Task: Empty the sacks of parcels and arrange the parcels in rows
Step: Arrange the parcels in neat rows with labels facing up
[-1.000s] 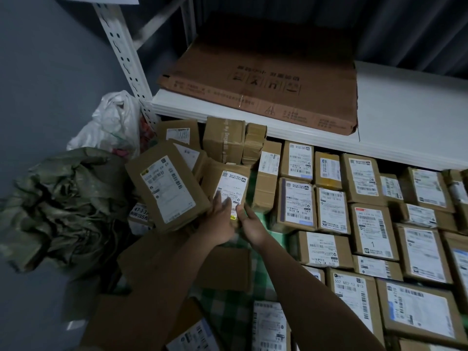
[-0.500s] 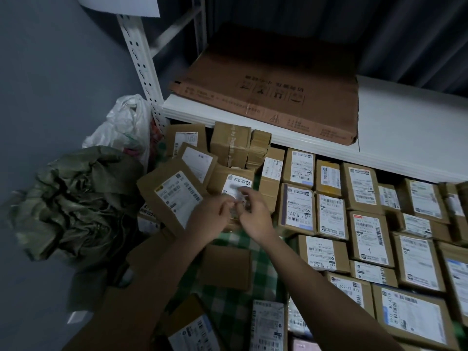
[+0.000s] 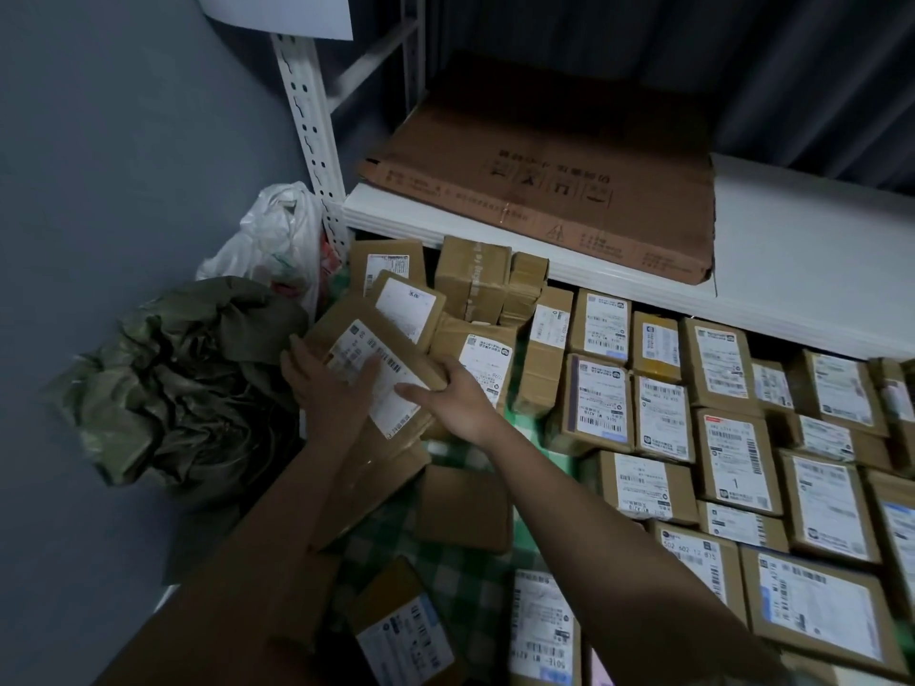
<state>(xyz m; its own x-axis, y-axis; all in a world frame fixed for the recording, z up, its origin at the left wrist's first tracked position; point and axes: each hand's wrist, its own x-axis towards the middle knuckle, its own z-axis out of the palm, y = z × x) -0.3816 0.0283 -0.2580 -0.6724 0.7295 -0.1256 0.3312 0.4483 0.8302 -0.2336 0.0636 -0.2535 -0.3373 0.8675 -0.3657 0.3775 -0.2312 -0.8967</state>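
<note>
Hands on a parcel at the left end of the rows.

From left I see a crumpled green sack on the floor, a white bag behind it. My left hand lies on the parcel, fingers spread flat over its label; my right hand grips its right edge, thumb on the label. The parcel sits tilted atop other boxes on the checked cloth. Right of it, labelled parcels lie in rows under the white shelf.
</note>
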